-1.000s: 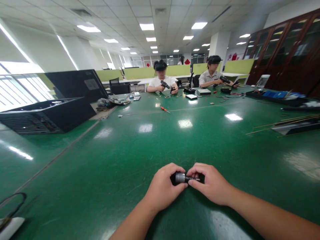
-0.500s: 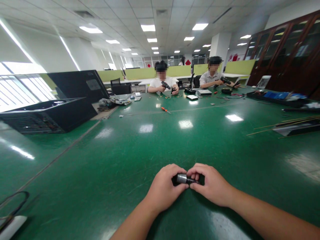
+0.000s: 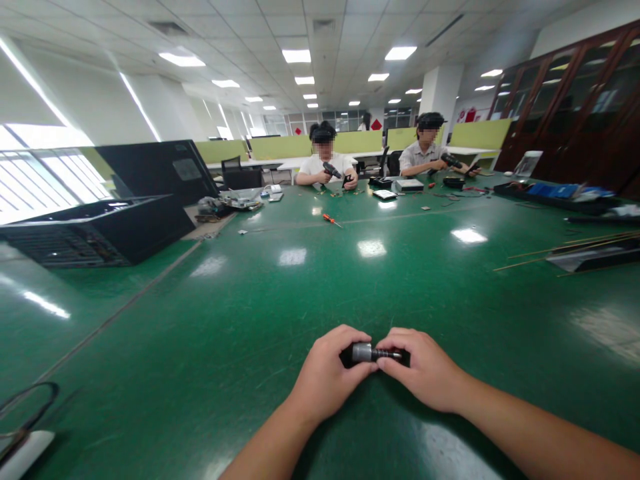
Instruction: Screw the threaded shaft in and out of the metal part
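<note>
A metal tool (image 3: 362, 352) sits over the green surface (image 3: 240, 320). The left hand (image 3: 324, 368) has its grip clamped on the thick end, the right hand (image 3: 427, 370) around the thin shaft. An orange screwdriver (image 3: 329, 219) lies well beyond.

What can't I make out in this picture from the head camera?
All in the head view:
Grey part: left end, lost in the dark of the left hand's grip.
White object: cut off by the left edge.
Case: cut off by the left edge.
Scrap: too small to identify.
</note>
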Tool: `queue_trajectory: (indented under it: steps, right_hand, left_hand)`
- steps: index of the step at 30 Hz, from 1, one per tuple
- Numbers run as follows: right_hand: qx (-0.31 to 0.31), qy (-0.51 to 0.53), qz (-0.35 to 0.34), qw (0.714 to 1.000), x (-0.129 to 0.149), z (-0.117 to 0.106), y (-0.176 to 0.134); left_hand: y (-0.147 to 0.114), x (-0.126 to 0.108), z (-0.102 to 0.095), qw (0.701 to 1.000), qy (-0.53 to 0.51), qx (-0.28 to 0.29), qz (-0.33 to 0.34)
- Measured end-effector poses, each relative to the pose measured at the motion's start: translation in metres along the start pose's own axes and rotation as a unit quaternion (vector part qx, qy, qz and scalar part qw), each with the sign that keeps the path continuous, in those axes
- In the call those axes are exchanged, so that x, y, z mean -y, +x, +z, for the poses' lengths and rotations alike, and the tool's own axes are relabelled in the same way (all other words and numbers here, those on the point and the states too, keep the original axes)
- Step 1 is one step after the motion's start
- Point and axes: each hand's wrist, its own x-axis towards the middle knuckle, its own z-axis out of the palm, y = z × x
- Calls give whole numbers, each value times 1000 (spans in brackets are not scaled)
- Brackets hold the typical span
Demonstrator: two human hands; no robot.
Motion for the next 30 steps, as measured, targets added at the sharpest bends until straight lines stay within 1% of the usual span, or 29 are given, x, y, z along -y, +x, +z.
queue_trajectory:
  steps: [10, 20, 30]
  right_hand:
    - [-3, 0, 4, 1000, -2, 1, 0]
    - [-6, -1, -4, 1000, -1, 1, 0]
    - [5, -34, -1, 999, 1, 1, -1]
  left_hand:
    - [-1, 3, 2, 1000, 5, 0, 0]
    - [0, -1, 1, 1000, 10, 7, 6]
    - [-1, -3, 0, 999, 29, 26, 8]
